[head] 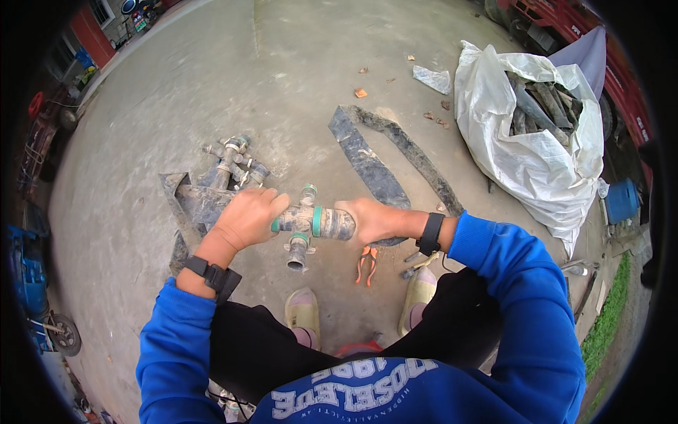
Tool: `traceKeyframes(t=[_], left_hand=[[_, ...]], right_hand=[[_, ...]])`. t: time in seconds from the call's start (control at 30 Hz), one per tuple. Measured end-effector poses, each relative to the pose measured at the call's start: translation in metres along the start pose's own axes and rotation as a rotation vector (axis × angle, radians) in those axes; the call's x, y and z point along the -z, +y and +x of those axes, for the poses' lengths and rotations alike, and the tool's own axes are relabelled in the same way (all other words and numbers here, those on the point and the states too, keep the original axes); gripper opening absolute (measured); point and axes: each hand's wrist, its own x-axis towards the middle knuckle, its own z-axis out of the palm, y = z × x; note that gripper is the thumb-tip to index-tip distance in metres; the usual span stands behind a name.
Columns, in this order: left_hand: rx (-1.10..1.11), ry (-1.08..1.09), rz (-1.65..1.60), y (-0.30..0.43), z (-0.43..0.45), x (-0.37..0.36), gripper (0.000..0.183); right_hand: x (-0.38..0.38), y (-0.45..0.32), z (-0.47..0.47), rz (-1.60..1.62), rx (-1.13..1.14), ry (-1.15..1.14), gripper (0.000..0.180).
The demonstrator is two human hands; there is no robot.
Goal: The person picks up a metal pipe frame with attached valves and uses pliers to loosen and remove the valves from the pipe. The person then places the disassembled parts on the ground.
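Note:
Both hands hold a dirty cross-shaped pipe fitting [302,220] with green rings, level in front of my knees. My left hand [249,217] is closed around its left end, where a flat, mud-stained hose [201,204] comes out and folds down on the left. At the other end my right hand [371,220] grips the ribbed, hose-covered branch. A second flat hose [365,159] runs from near that hand out over the concrete and bends back. The fitting's short lower outlet [296,259] is open and points toward me. My fingers hide both ends of the fitting.
Orange-handled pliers [366,265] lie between my slippered feet [303,312]. Several used fittings [230,161] are heaped at the left. On the right stands a white sack [535,164] full of cut hose pieces [551,108], with a blue container [622,201] beside it.

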Motion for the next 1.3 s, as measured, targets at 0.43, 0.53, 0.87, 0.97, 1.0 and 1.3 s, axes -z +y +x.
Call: traceKeyframes(t=[0.43, 0.53, 0.87, 0.97, 1.0, 1.3], left_hand=[[-0.111, 0.329, 0.257, -0.005, 0.007, 0.02, 0.026], [-0.041, 0.421, 0.187, -0.012, 0.003, 0.024, 0.028], [0.066, 0.197, 0.012, -0.028, -0.006, 0.008, 0.034], [0.158, 0.009, -0.012, -0.025, -0.004, 0.005, 0.033], [0.179, -0.051, -0.02, -0.024, -0.002, 0.005, 0.033], [0.245, -0.146, -0.07, -0.005, -0.003, 0.014, 0.033]], right_hand=[[-0.025, -0.032, -0.009, 1.076, -0.318, -0.09, 0.015], [-0.015, -0.041, -0.003, 1.071, -0.296, -0.045, 0.014], [-0.005, -0.031, 0.015, 0.651, -0.293, -0.038, 0.041], [-0.009, -0.021, 0.018, -0.314, -0.058, 0.306, 0.052], [-0.014, -0.02, 0.02, -0.382, -0.127, 0.286, 0.059], [-0.028, -0.002, 0.033, -0.187, -0.22, 0.277, 0.035]])
